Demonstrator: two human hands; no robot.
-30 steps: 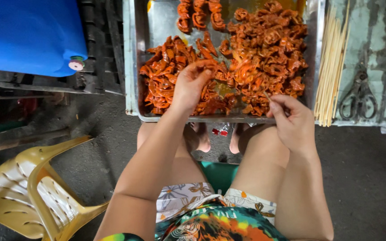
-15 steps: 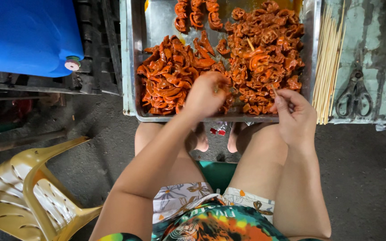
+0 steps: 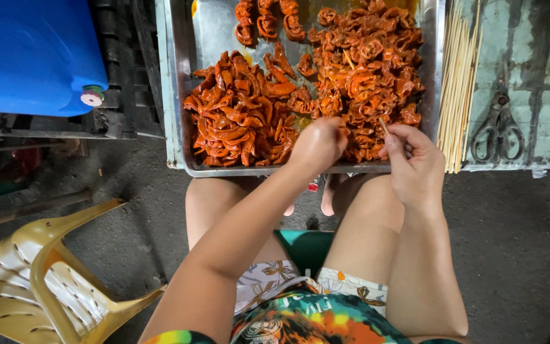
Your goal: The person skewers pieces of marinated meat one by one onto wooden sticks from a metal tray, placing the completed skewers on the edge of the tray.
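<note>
A steel tray (image 3: 179,95) holds heaps of orange-red marinated meat pieces (image 3: 243,121); a few threaded pieces lie at its far edge (image 3: 265,19). My left hand (image 3: 319,143) is closed over meat at the tray's near edge. My right hand (image 3: 415,162) pinches a thin wooden skewer (image 3: 384,125), whose tip points into the meat beside my left hand. The two hands are close together. My bare knees sit just below the tray.
A bundle of bamboo skewers (image 3: 456,83) lies right of the tray on a worn green table, with metal scissors (image 3: 498,130) beyond. A blue plastic container (image 3: 33,54) stands at the upper left. A yellow plastic chair (image 3: 39,280) is at the lower left.
My left hand pulled back from the middle of the heap to the tray's near edge and closed on meat. My right hand rose toward it with the skewer.
</note>
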